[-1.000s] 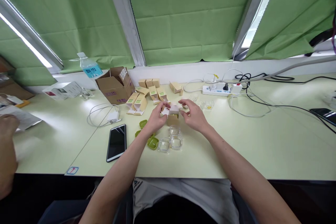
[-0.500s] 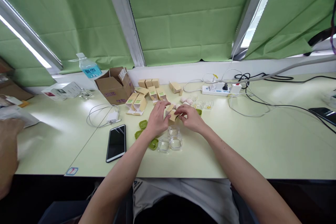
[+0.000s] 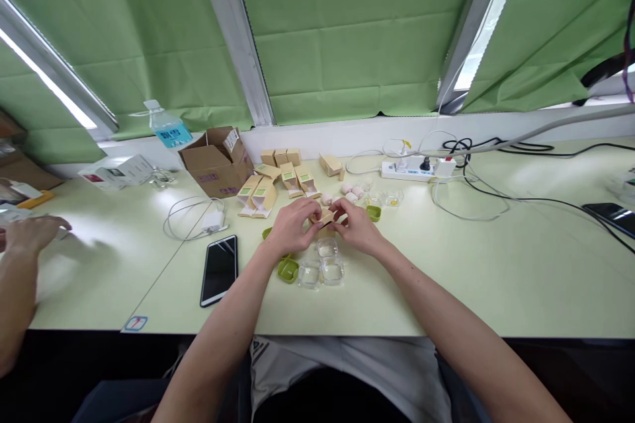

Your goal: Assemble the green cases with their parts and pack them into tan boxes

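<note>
A small tan cardboard box (image 3: 325, 217) is held between my two hands near the middle of the table. My left hand (image 3: 297, 226) grips its left side, and my right hand (image 3: 354, 226) pinches its right side. Just below lie several clear plastic containers (image 3: 327, 248). Beside my left wrist are green plastic trays (image 3: 288, 270), partly covered by the hand. Another green tray (image 3: 374, 213) rests right of my right hand. Pale pink rounded pieces (image 3: 351, 193) sit behind my hands, next to more clear plastic pieces (image 3: 391, 198).
More small tan boxes (image 3: 264, 193) stand behind, near an open brown carton (image 3: 218, 165). A phone (image 3: 219, 269) and a white charger (image 3: 212, 221) lie left. A power strip (image 3: 408, 170) with cables is at the back right. Another person's hand (image 3: 34, 234) is at far left.
My hands have shifted slightly left and down, with the small box turned between them. The green tray at right shows more fully. The other person's hand at far left has moved right.
</note>
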